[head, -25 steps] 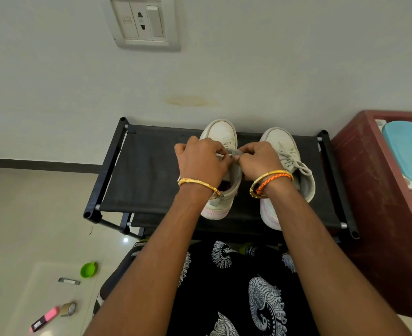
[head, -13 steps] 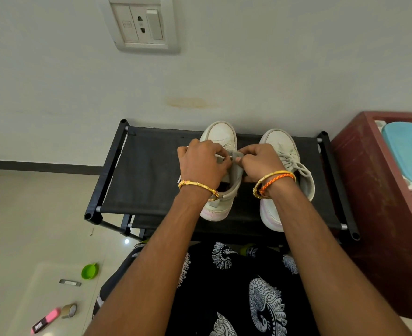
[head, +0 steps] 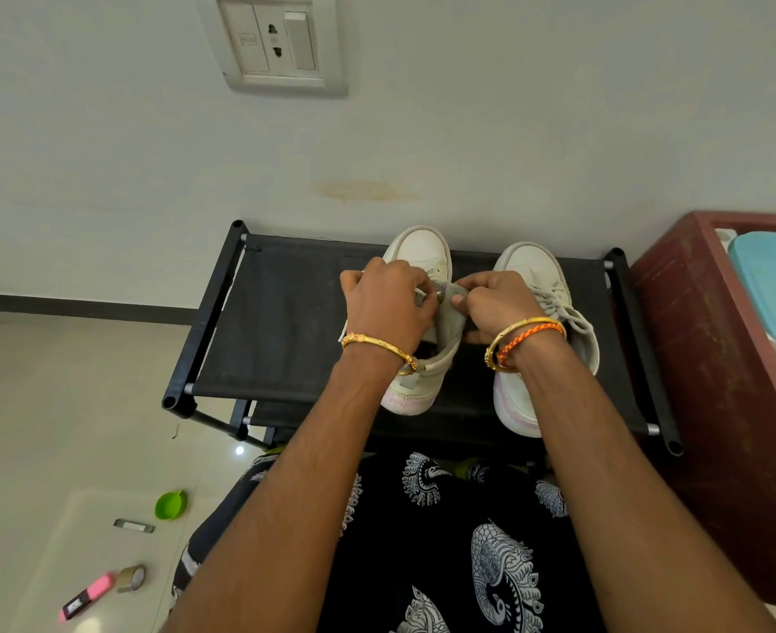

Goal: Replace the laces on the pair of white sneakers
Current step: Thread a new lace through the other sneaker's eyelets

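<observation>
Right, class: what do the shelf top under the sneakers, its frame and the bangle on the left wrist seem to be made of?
Shelf top: looks like black woven fabric, matte, stretched taut and slightly sagging between the rails.
Frame: probably plastic or painted tubing, black with a slight sheen, silvery rod ends showing at the corners.
Bangle: gold-coloured metal by its bright shine; whether real gold cannot be told.

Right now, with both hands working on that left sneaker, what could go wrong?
The left hand and right hand pinch the lace and tongue of the left sneaker; a hard tug might tip it off the black rack. The right sneaker sits near the front edge; an elbow bump could drop it.
</observation>
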`<state>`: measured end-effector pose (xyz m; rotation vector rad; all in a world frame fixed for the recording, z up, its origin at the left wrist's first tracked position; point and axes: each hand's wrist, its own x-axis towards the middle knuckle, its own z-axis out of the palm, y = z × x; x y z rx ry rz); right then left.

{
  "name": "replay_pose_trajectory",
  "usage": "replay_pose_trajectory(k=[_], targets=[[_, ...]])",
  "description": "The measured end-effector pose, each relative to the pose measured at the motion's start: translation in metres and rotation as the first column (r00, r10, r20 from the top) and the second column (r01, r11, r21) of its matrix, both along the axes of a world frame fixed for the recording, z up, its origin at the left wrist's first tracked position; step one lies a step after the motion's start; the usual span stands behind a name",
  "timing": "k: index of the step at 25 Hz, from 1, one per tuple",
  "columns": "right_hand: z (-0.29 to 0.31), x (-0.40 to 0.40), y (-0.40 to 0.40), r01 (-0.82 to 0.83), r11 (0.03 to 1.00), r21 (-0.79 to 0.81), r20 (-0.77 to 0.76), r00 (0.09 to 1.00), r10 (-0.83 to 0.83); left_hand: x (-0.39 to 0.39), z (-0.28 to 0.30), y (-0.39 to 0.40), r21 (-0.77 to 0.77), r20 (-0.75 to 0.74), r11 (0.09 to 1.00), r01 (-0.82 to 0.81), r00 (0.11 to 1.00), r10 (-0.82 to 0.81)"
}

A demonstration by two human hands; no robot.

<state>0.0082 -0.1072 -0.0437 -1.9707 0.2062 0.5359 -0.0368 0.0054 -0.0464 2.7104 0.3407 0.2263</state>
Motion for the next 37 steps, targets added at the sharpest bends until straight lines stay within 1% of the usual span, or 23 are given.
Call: replay_pose_trajectory(k=[4,7,9,10,14,15,18,19,20,22,23,24,26,28,29,30,31,32,33,34,35,36,37], targets=[[0.004,-0.002,0.0,-0.011,0.999,0.037,-0.038,0.999,0.012,0.002,-0.001,0.002,-0.011,0.005,1.0,0.019,1.0,-0.019],[0.009,-0.003,-0.001,0.018,0.983,0.181,-0.106,0.994,0.002,0.003,-0.005,0.007,-0.067,0.01,0.998,0.002,1.0,-0.002],[0.009,-0.002,-0.002,0.045,0.966,0.253,-0.111,0.994,-0.017,0.004,-0.007,0.007,-0.128,0.014,0.992,-0.019,1.0,0.021],[0.007,-0.002,-0.002,0.048,0.965,0.259,-0.093,0.995,-0.024,0.005,-0.008,0.007,-0.173,0.01,0.985,-0.028,0.999,0.03],[-0.002,-0.002,-0.001,-0.006,0.983,0.185,0.057,0.998,-0.005,0.007,-0.012,0.008,-0.326,0.003,0.945,-0.039,0.999,0.043],[-0.003,-0.002,-0.001,-0.035,0.989,0.142,0.101,0.995,0.02,0.006,-0.012,0.009,-0.349,0.014,0.937,-0.027,0.999,0.034],[-0.01,0.002,0.001,-0.102,0.991,-0.089,0.223,0.967,0.119,0.003,-0.01,0.012,-0.384,0.037,0.923,0.025,0.999,-0.012],[-0.011,0.003,0.002,-0.093,0.99,-0.101,0.231,0.966,0.115,0.002,-0.01,0.016,-0.404,0.031,0.915,0.014,1.0,-0.001],[-0.011,0.004,0.003,-0.06,0.997,-0.051,0.224,0.972,0.07,0.001,-0.011,0.021,-0.436,0.013,0.9,-0.014,1.0,0.022],[-0.001,0.008,0.0,0.075,0.977,0.201,0.144,0.984,-0.105,-0.002,-0.013,0.029,-0.47,-0.076,0.88,-0.076,0.996,0.045],[0.009,0.01,-0.004,0.156,0.918,0.366,0.057,0.98,-0.19,-0.004,-0.015,0.032,-0.456,-0.141,0.884,-0.102,0.989,0.041],[0.019,0.011,-0.009,0.225,0.822,0.523,-0.038,0.97,-0.241,-0.005,-0.017,0.034,-0.431,-0.196,0.894,-0.123,0.98,0.04],[0.035,0.011,-0.019,0.287,0.581,0.762,-0.17,0.954,-0.248,-0.006,-0.019,0.037,-0.385,-0.244,0.913,-0.134,0.969,0.039],[0.046,0.011,-0.027,0.297,0.344,0.891,-0.224,0.946,-0.236,-0.005,-0.019,0.039,-0.387,-0.277,0.911,-0.14,0.96,0.03],[0.048,0.013,-0.03,0.298,0.262,0.918,-0.239,0.942,-0.236,-0.004,-0.019,0.039,-0.393,-0.299,0.908,-0.148,0.954,0.026],[0.049,0.016,-0.032,0.303,0.235,0.924,-0.246,0.939,-0.241,-0.003,-0.02,0.04,-0.395,-0.315,0.906,-0.154,0.949,0.024],[0.049,0.017,-0.031,0.308,0.28,0.909,-0.24,0.938,-0.251,-0.002,-0.02,0.04,-0.392,-0.326,0.906,-0.156,0.945,0.022],[0.046,0.018,-0.03,0.303,0.402,0.864,-0.204,0.941,-0.271,-0.002,-0.021,0.039,-0.39,-0.324,0.908,-0.153,0.946,0.021],[0.041,0.017,-0.028,0.272,0.591,0.76,-0.118,0.951,-0.286,-0.002,-0.021,0.038,-0.394,-0.319,0.907,-0.149,0.948,0.017],[0.033,0.015,-0.024,0.205,0.799,0.566,0.015,0.966,-0.259,-0.002,-0.02,0.039,-0.404,-0.314,0.903,-0.146,0.949,0.013],[0.025,0.012,-0.02,0.115,0.944,0.309,0.146,0.975,-0.166,-0.002,-0.019,0.038,-0.421,-0.315,0.895,-0.151,0.949,0.012],[0.018,0.009,-0.016,0.02,0.997,0.074,0.241,0.97,-0.038,-0.002,-0.019,0.038,-0.436,-0.323,0.885,-0.162,0.946,0.014],[0.013,0.006,-0.012,-0.077,0.993,-0.094,0.288,0.952,0.102,-0.002,-0.018,0.037,-0.449,-0.334,0.877,-0.174,0.942,0.016]])
